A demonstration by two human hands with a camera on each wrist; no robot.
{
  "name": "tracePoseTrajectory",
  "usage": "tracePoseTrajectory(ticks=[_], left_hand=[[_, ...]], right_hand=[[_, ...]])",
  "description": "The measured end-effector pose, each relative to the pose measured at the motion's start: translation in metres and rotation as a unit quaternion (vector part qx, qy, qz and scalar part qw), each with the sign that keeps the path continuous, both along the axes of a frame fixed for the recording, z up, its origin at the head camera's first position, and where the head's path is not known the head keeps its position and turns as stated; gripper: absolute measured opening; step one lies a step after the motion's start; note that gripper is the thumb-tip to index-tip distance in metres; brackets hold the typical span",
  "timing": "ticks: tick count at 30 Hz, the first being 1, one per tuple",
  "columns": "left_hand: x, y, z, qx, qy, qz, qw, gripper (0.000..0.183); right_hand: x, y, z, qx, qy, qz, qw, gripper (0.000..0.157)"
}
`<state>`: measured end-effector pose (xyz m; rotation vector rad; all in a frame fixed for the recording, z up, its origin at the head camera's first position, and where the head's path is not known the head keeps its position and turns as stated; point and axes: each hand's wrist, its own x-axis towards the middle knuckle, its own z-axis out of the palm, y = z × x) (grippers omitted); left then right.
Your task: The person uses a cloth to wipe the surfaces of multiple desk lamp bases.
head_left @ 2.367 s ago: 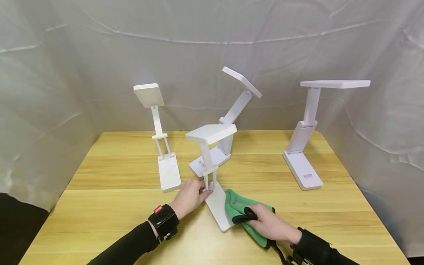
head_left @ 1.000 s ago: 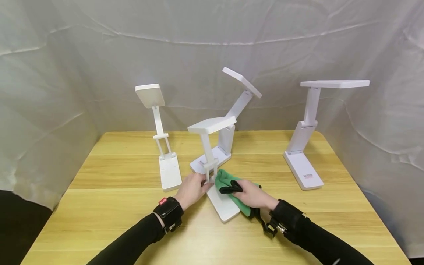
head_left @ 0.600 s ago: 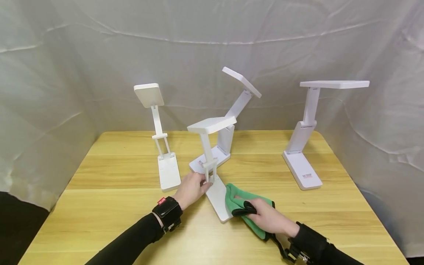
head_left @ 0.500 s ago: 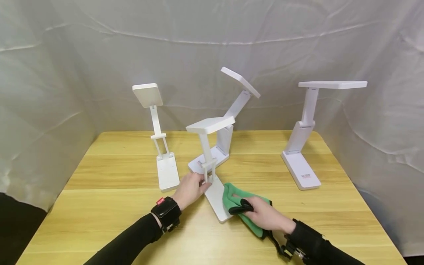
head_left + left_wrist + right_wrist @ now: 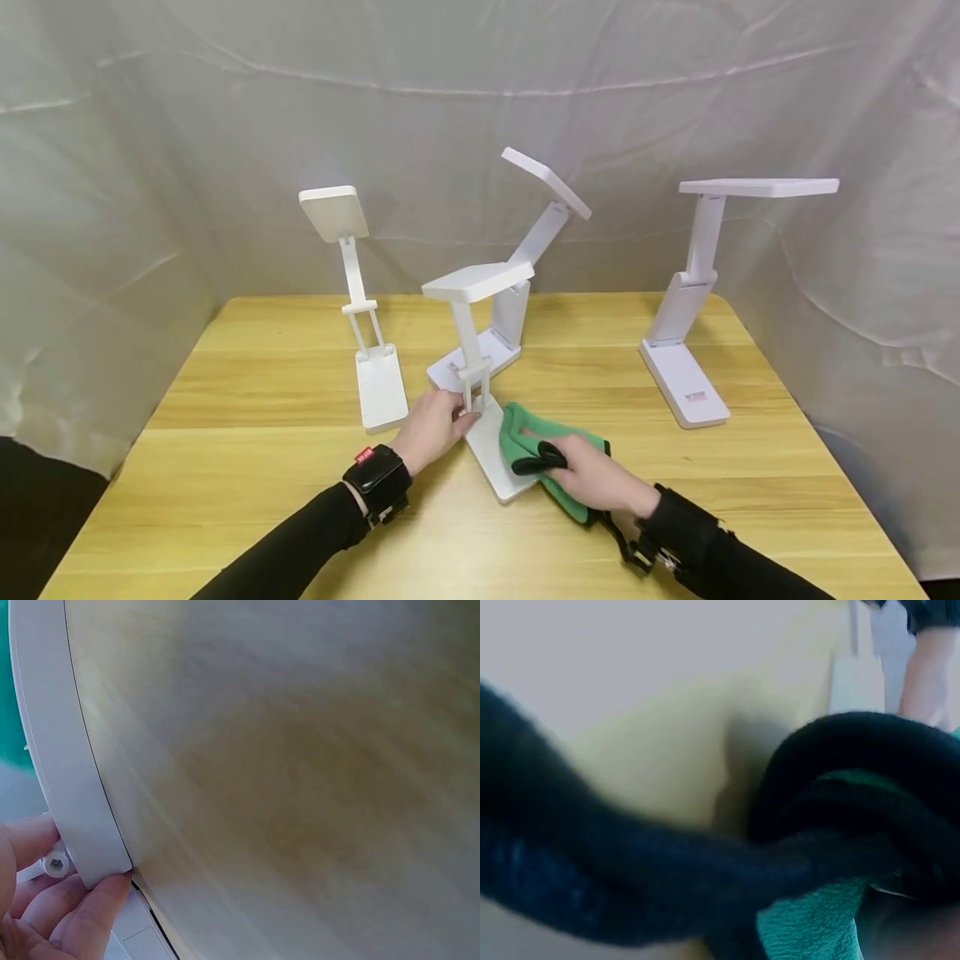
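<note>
A white folding desk lamp (image 5: 487,442) stands at the front middle of the table, its head tilted above two thin struts. My left hand (image 5: 429,429) pinches the hinge end of its base; in the left wrist view, thumb and fingers take the base's corner (image 5: 64,750) from both sides. A green cloth (image 5: 525,429) with black edging is bunched in my right hand (image 5: 596,475) and lies against the right side of that base. Up close in the right wrist view, the cloth (image 5: 810,930) and its dark edging hide most of the fingers.
Three more white lamps stand unfolded farther back: one at left (image 5: 381,387), one directly behind the front lamp (image 5: 542,237), one at right (image 5: 684,383). Beneath them is a wood-grain table (image 5: 300,500). Pale grey fabric (image 5: 450,125) hangs around its back and sides.
The front lamp has slid slightly away from me, left hand still on it. The cloth went up the base toward the hinge, came back toward the front end, and now is slightly farther up again.
</note>
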<state>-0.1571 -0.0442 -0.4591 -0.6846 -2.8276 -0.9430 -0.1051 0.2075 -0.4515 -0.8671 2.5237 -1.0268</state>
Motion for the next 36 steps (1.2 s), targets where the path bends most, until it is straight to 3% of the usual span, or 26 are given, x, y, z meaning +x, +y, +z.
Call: tracePoseTrajectory(ticks=[5, 14, 17, 21, 23, 27, 30, 36], left_hand=[[0.001, 0.0, 0.002, -0.008, 0.002, -0.001, 1.0, 0.016], [0.0, 0.001, 0.0, -0.007, -0.006, -0.001, 1.0, 0.016], [0.0, 0.002, 0.0, -0.003, -0.008, -0.004, 1.0, 0.016], [0.0, 0.002, 0.0, 0.0, -0.005, -0.005, 1.0, 0.016], [0.0, 0.001, 0.0, -0.001, -0.001, -0.004, 1.0, 0.016], [0.0, 0.0, 0.001, -0.007, 0.011, -0.002, 0.9999, 0.016], [0.0, 0.0, 0.002, -0.01, 0.016, -0.002, 0.9998, 0.017], [0.0, -0.001, 0.002, -0.008, 0.015, -0.015, 0.9997, 0.016]], right_hand=[[0.01, 0.008, 0.003, 0.001, -0.015, 0.019, 1.0, 0.046], [-0.023, -0.012, -0.001, 0.009, 0.02, -0.011, 1.0, 0.032], [-0.018, -0.011, 0.0, 0.018, 0.029, -0.004, 0.999, 0.043], [0.002, -0.002, 0.001, 0.048, 0.048, 0.012, 0.998, 0.053], [0.012, 0.0, 0.003, 0.083, 0.078, 0.025, 0.993, 0.058], [0.021, -0.004, 0.007, 0.146, 0.164, 0.061, 0.974, 0.064], [0.018, -0.012, 0.009, 0.161, 0.194, 0.084, 0.964, 0.067], [0.01, -0.023, 0.009, 0.161, 0.217, 0.106, 0.957, 0.064]])
